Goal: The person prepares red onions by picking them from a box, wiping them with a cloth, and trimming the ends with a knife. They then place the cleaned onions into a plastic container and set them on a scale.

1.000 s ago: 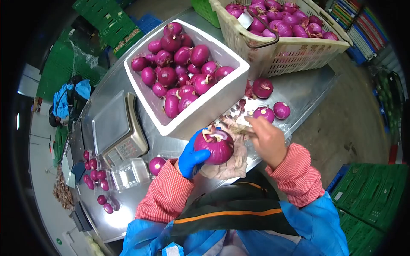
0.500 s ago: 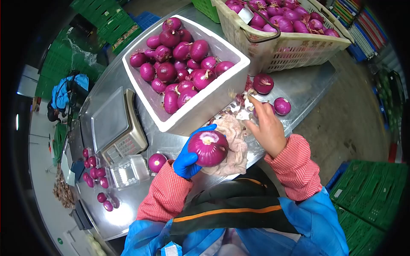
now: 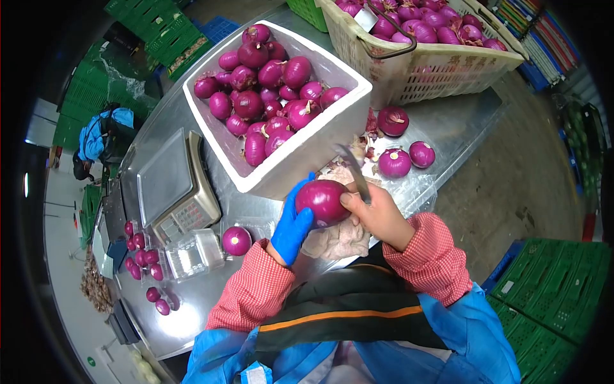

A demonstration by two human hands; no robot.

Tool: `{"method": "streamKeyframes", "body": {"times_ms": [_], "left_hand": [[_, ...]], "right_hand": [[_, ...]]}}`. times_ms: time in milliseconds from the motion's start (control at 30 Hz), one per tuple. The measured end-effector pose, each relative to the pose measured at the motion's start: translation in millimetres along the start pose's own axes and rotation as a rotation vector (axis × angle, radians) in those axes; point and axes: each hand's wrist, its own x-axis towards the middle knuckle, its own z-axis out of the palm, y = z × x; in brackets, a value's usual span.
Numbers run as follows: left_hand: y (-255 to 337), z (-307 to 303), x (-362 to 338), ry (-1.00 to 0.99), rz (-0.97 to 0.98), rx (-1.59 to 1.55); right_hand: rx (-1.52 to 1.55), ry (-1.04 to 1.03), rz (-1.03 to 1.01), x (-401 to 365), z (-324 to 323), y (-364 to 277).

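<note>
My left hand [image 3: 292, 223], in a blue glove, grips a large red onion [image 3: 322, 202] above the table. A curved knife blade [image 3: 355, 171] rises from my bare right hand [image 3: 378, 214], whose fingers are closed round it and whose thumb touches the onion's right side. Beneath the onion lies a crumpled beige cloth [image 3: 339, 242]. Behind my hands, a white foam box [image 3: 307, 144] holds several red onions. To the right of the box, onion scraps lie near three loose onions, one of them a peeled onion [image 3: 394, 163].
A scale [image 3: 192, 208] stands left of the foam box, with a clear plastic tray [image 3: 195, 256] and small packed onions near it. A cream crate [image 3: 441, 73] of onions is at the back right. Green crates [image 3: 543, 281] stand at the lower right. Another person [image 3: 102, 137] is at the far left.
My right hand has come back from the scraps to the held onion and now has a knife. The onion has turned, so its pale cut end no longer faces up.
</note>
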Motion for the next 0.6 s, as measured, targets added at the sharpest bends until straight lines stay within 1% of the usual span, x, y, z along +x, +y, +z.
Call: {"method": "streamKeyframes", "body": {"times_ms": [67, 100, 200, 300, 400, 433, 533, 600], "left_hand": [[7, 8, 4, 0.094, 0.074, 0.019], [18, 14, 1, 0.092, 0.028, -0.043], [25, 14, -5, 0.041, -0.069, -0.087], [15, 10, -6, 0.116, -0.152, -0.398], [7, -1, -4, 0.187, -0.207, -0.580], [10, -2, -5, 0.201, -0.207, -0.565], [20, 5, -6, 0.222, -0.229, -0.474], [26, 15, -8, 0.249, -0.196, -0.413]], "right_hand": [[0.045, -0.064, 0.182, 3, 2, -11], [0.052, -0.044, 0.180, 3, 3, -7], [0.197, -0.066, 0.211, 1, -3, 4], [-0.498, 0.244, -0.478, -4, -1, 8], [-1.033, 0.163, -0.548, -31, -14, -10], [-1.110, 0.153, -0.561, -37, -14, -9], [-1.203, 0.166, -0.575, -44, -12, -8], [-1.222, 0.196, -0.590, -44, -11, -7]]}}
